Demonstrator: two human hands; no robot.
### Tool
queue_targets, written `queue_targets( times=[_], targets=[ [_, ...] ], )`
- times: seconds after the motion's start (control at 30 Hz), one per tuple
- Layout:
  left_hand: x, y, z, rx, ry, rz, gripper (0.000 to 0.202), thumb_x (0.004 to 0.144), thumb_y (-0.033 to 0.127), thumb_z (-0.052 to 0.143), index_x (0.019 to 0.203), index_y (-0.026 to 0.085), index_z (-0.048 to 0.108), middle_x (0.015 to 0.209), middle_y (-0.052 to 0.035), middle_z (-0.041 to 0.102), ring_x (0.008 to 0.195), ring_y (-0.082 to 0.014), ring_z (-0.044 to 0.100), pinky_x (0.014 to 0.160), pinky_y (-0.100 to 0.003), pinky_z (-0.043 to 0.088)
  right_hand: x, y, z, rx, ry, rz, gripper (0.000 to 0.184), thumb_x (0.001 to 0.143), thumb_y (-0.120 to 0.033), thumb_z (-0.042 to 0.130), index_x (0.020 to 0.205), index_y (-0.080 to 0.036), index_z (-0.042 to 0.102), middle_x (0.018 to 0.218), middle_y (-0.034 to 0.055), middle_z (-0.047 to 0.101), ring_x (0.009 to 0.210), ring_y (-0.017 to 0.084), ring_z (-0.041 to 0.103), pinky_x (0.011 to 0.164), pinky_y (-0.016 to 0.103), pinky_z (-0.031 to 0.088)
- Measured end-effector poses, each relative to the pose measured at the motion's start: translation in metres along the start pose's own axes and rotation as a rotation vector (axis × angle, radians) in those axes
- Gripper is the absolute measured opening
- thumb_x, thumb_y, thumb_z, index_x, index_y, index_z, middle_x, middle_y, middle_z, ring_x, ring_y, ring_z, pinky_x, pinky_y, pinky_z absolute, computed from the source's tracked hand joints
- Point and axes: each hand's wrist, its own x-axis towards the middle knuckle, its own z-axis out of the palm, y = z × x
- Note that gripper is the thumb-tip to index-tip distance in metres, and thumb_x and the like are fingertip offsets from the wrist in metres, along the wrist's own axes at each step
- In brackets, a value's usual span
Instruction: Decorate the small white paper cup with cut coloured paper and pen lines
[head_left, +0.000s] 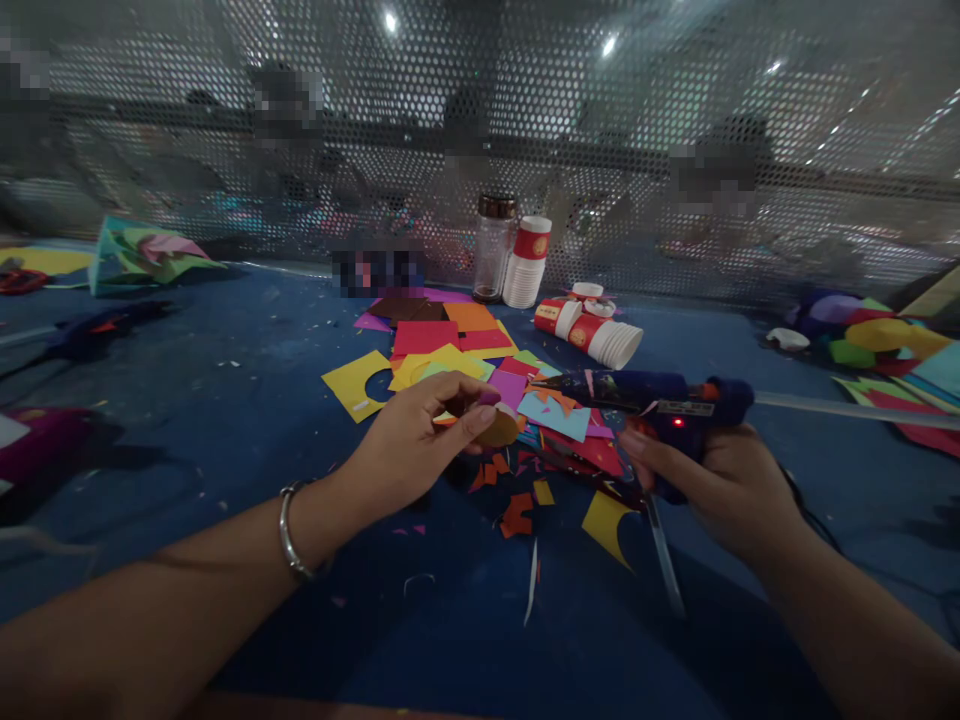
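My left hand [431,430], with a silver bangle at the wrist, is closed on a rounded yellow paper piece [501,430]. A bit of purple shows at its fingertips. Wrapped around the handle of a dark blue glue gun [645,390] is my right hand [731,475]. The gun's red light is lit, and its nozzle points left toward the yellow piece without touching it. From its back end runs a long clear glue stick [817,402]. Beneath both hands lie colored paper sheets and scraps [555,412]. A narrow pale strip [666,560] lies below the gun.
Behind the papers stand a clear bottle [487,250] and stacked paper cups [526,265]; more cups [592,332] lie sideways. Another glue gun [105,330] and a paper craft [150,255] are at left. Colorful paper pieces [877,335] sit at right. A perforated metal screen [420,130] rises behind.
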Motion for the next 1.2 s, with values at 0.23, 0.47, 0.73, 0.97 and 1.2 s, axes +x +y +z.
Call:
queue_targets(
  times=[0.23, 0.47, 0.73, 0.97, 1.2],
  targets=[
    [0.0, 0.004, 0.0, 0.025, 0.022, -0.081, 0.028, 0.091, 0.043, 0.067, 0.1, 0.017, 0.069, 0.092, -0.0041, 0.071, 0.052, -0.01, 0.066, 0.049, -0.022, 0.058, 0.002, 0.006, 0.0, -0.005, -0.003, 0.043, 0.049, 0.083, -0.057, 0.066, 0.048, -0.023, 0.058, 0.051, 0.0028, 0.058, 0.05, 0.017, 0.053, 0.047, 0.028, 0.045],
    [0.002, 0.008, 0.0, -0.05, 0.029, -0.182, 0.029, 0.088, 0.044, 0.069, 0.098, 0.017, 0.069, 0.093, -0.0034, 0.07, 0.053, -0.0097, 0.065, 0.049, -0.022, 0.057, 0.003, 0.01, -0.001, 0.032, -0.043, 0.071, 0.053, 0.082, -0.061, 0.067, 0.046, -0.023, 0.058, 0.05, 0.0033, 0.057, 0.05, 0.016, 0.053, 0.05, 0.029, 0.044],
    [0.005, 0.006, 0.004, -0.221, 0.108, -0.266, 0.03, 0.086, 0.044, 0.073, 0.101, 0.018, 0.072, 0.09, -0.003, 0.068, 0.067, -0.0138, 0.066, 0.055, -0.025, 0.06, 0.003, 0.023, -0.004, 0.157, -0.034, 0.039, 0.051, 0.086, -0.059, 0.07, 0.053, -0.021, 0.061, 0.051, -0.0005, 0.057, 0.051, 0.013, 0.051, 0.054, 0.027, 0.041],
    [0.007, 0.008, 0.006, -0.518, 0.144, -0.401, 0.017, 0.088, 0.034, 0.074, 0.09, 0.018, 0.071, 0.09, -0.003, 0.07, 0.073, -0.0138, 0.065, 0.052, -0.022, 0.056, 0.005, 0.022, -0.005, 0.14, -0.031, 0.036, 0.053, 0.086, -0.06, 0.07, 0.051, -0.021, 0.061, 0.051, 0.0003, 0.057, 0.05, 0.013, 0.05, 0.05, 0.026, 0.038],
    [0.005, 0.012, 0.005, -0.558, 0.186, -0.51, 0.013, 0.094, 0.028, 0.073, 0.091, 0.016, 0.075, 0.088, -0.0021, 0.072, 0.07, -0.0086, 0.063, 0.049, -0.015, 0.044, 0.004, 0.01, -0.004, -0.039, -0.003, -0.021, 0.054, 0.085, -0.06, 0.067, 0.046, -0.023, 0.056, 0.047, -0.0001, 0.053, 0.046, 0.013, 0.047, 0.049, 0.027, 0.041]
  ],
)
